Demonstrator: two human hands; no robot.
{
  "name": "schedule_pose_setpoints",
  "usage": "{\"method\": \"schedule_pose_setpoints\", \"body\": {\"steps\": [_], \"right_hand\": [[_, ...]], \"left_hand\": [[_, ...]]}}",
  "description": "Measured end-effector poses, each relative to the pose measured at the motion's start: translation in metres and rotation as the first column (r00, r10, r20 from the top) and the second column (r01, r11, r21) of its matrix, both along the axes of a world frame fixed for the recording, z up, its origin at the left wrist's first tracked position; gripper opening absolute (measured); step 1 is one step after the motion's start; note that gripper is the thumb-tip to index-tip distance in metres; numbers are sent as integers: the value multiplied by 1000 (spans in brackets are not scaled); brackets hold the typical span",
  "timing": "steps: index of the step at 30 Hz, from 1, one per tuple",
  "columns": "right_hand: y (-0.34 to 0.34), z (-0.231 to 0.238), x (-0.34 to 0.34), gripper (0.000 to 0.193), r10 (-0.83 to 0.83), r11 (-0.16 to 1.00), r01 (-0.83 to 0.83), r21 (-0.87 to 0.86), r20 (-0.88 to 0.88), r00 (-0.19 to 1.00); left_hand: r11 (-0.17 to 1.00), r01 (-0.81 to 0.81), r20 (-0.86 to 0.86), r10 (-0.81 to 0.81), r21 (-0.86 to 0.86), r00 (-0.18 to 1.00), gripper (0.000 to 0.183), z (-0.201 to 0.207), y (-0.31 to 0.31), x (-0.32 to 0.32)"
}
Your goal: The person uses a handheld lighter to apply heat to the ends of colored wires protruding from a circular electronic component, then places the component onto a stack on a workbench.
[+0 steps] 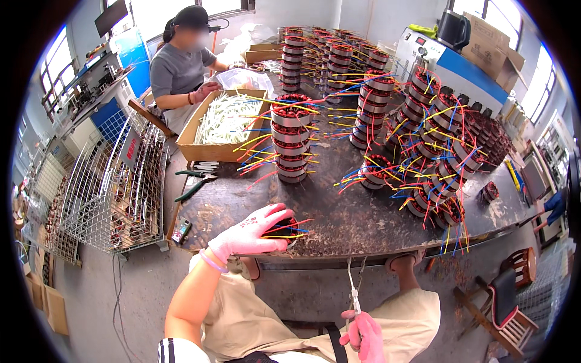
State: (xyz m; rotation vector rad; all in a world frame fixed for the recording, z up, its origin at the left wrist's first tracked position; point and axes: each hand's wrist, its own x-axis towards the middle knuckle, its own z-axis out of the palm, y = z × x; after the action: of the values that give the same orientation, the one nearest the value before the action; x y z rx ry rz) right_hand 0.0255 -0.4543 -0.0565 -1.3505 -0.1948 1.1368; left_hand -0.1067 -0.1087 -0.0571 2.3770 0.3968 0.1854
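Observation:
My left hand [251, 233], in a pink glove, is curled round a motor stator [287, 228] at the table's near edge. Red, yellow and blue wires stick out of the stator to the right. The glove hides much of its left side. Low over my lap, my right hand [365, 340], also gloved in pink, is closed on a slim white tool [355, 296]. A thin grey length reaches up from it towards the table edge; its exact kind cannot be made out. Beyond my left hand stands a tall stack of wired stators [292, 142].
Green-handled pliers [195, 189] lie on the left of the dark table [242, 209], near an open cardboard box [224, 151] of white sleeves. More stator stacks [439, 133] crowd the right. A co-worker [181, 72] sits at the far left. A wire-mesh cage [118, 187] stands left of the table.

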Motion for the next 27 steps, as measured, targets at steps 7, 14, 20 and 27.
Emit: {"method": "schedule_pose_setpoints", "body": {"steps": [7, 14, 20, 27], "right_hand": [[-2, -10, 5, 45, 13, 1000, -12, 15, -61, 998], [-1, -9, 3, 46, 41, 999, -41, -9, -2, 999], [-5, -10, 11, 52, 132, 988, -130, -88, 20, 991], [-7, -12, 10, 53, 121, 987, -122, -104, -19, 993]], "left_hand": [[940, -72, 54, 57, 334, 997, 93, -19, -19, 10], [970, -196, 202, 166, 142, 965, 78, -39, -8, 19], [896, -355, 67, 350, 268, 934, 83, -27, -25, 35], [876, -335, 90, 325, 346, 941, 93, -33, -27, 36]]}}
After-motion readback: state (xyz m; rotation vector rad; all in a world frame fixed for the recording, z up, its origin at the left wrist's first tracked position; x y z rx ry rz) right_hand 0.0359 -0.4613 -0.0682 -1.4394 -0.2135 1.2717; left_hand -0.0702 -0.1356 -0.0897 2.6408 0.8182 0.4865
